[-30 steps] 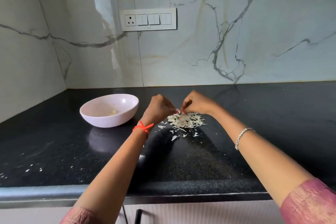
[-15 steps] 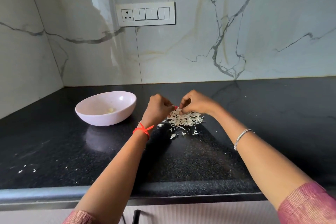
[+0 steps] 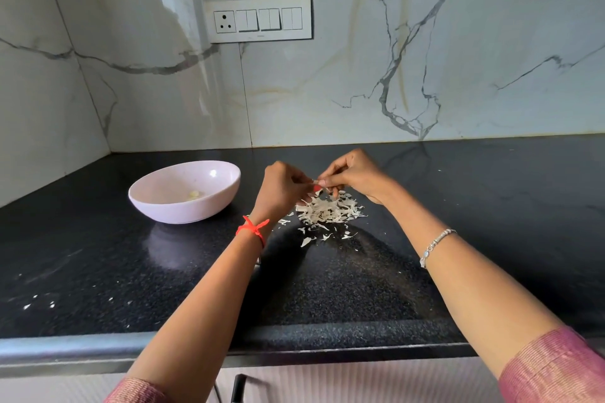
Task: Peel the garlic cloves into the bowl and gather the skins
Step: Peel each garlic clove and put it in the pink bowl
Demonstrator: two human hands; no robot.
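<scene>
Black counter point(image 3: 98, 255), marble wall point(image 3: 327, 91) behind. Clove point(image 3: 317, 182) pinched between left hand point(image 3: 281, 188) and right hand point(image 3: 353, 173), fingertips together, over skins point(image 3: 327, 211) heap. Bowl point(image 3: 209, 206) at 9 o'clock holds peeled garlic point(image 3: 193, 194). Judgement: mid-peel; stray flakes point(image 3: 39, 304) at 7 o'clock ungathered.

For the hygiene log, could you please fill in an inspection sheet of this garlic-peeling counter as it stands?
Surface: black granite countertop, glossy, speckled.
Job's things: pale pink bowl holding peeled garlic; skin pile right of it.
Clutter: stray skin flecks near the front left edge.
Hands: left hand and right hand pinch a small pale piece, likely a garlic clove, above the pile.
Cables: nothing seen.
Surroundings: marble-look wall, switch panel, cabinet handle below.
</scene>
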